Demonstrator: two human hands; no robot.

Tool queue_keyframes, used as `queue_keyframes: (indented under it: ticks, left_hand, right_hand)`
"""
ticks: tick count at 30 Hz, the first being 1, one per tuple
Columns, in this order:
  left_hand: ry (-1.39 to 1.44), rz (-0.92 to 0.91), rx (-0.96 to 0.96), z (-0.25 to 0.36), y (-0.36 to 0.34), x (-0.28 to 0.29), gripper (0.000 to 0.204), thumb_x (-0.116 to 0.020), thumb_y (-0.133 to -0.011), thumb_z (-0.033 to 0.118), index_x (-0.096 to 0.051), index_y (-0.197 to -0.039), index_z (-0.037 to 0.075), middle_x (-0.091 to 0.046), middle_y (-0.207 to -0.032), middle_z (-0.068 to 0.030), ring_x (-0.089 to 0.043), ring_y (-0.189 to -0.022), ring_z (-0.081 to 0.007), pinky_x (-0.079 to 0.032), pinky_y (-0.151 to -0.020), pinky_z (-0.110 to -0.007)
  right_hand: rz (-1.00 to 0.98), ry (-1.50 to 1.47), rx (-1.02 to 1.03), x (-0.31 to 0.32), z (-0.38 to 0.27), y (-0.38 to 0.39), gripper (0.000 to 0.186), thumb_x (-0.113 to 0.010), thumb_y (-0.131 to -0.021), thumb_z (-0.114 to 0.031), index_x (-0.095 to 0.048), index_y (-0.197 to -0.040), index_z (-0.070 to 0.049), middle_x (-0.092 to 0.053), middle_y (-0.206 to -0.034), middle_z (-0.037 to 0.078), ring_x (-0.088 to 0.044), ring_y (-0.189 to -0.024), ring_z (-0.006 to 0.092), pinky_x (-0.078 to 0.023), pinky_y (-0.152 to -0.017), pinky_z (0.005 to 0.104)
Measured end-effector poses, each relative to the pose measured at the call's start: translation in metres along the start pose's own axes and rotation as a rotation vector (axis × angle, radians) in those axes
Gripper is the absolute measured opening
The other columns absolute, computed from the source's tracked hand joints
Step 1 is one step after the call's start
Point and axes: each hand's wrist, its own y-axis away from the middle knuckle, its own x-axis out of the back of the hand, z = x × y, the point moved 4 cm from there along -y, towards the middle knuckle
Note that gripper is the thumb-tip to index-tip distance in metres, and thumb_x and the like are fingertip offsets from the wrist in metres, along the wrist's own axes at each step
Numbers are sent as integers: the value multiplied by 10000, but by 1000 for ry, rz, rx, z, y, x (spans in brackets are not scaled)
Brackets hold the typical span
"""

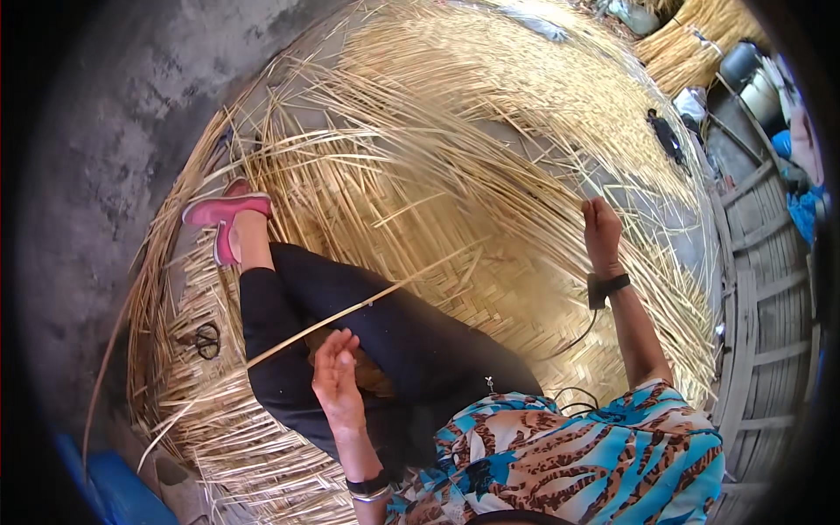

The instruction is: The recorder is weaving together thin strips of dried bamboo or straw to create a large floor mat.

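My left hand (pixel 339 381) is raised over my dark trousers (pixel 411 341), fingers loosely extended with nothing visibly held. Just above it a long pale strip (pixel 311 328) lies diagonally across my legs. My right hand (pixel 602 234) is closed at the right, among long straw-coloured strips (pixel 490 179), some blurred; what it grips is unclear. Beneath me spreads a partly woven mat (pixel 573 350), its herringbone centre fringed by loose, unwoven strips (pixel 210 420). My feet, in pink shoes (pixel 227 210), are crossed on the strips at the left.
A grey wall (pixel 114 140) borders the left, with a blue object (pixel 122 486) low down. At the back lie more woven material (pixel 516 79) and straw bundles (pixel 678 52). Wooden slatted framework (pixel 761 350) and several containers (pixel 744 70) line the right. A coiled dark cord (pixel 207 341) lies left.
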Motion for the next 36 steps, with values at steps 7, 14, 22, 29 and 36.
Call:
queue_keyframes:
  ticks: [7,14,22,29,36]
  left_hand:
    - [-38,-9,47,6,6,4,352,-547,-983,233,-552,-1245,-1,-672,-1077,-118,-641,-973,-150,-461,-757,-227]
    - [252,-525,49,33,27,-44,1131,-804,-720,439,-129,-1508,-10,-388,-1437,-246,-468,-1276,-332,-410,-969,-371]
    - [909,-273,212,70,36,-1,1064,-715,-819,455,-92,-1453,-130,-514,-1269,-322,-614,-897,-247,-506,-775,-404]
    - [1054,-475,-214,111,110,73,794,-687,-859,409,-276,-1349,-61,-582,-1102,-246,-570,-750,-228,-458,-731,-449]
    - [366,-212,-772,150,190,126,498,-660,-875,445,-534,-1184,75,-580,-1104,-214,-577,-894,-322,-407,-806,-593]
  right_hand:
    - [-110,-446,226,52,-137,31,69,-625,-820,-18,-560,-799,-25,-524,-674,136,-529,-572,327,-408,-503,405]
    - [-491,-687,678,55,-270,90,175,-654,-798,-192,-565,-852,-51,-541,-744,58,-600,-663,213,-481,-544,325]
    - [-551,-960,1045,80,-325,126,246,-585,-769,-181,-539,-911,14,-553,-782,90,-571,-679,212,-464,-546,316]
    - [-556,-1203,1113,93,-346,137,195,-569,-798,-208,-501,-877,-44,-469,-772,56,-533,-698,191,-428,-570,305]
    - [-674,-963,1057,63,-359,122,223,-597,-848,-197,-509,-947,-18,-526,-728,53,-594,-649,222,-464,-550,337]
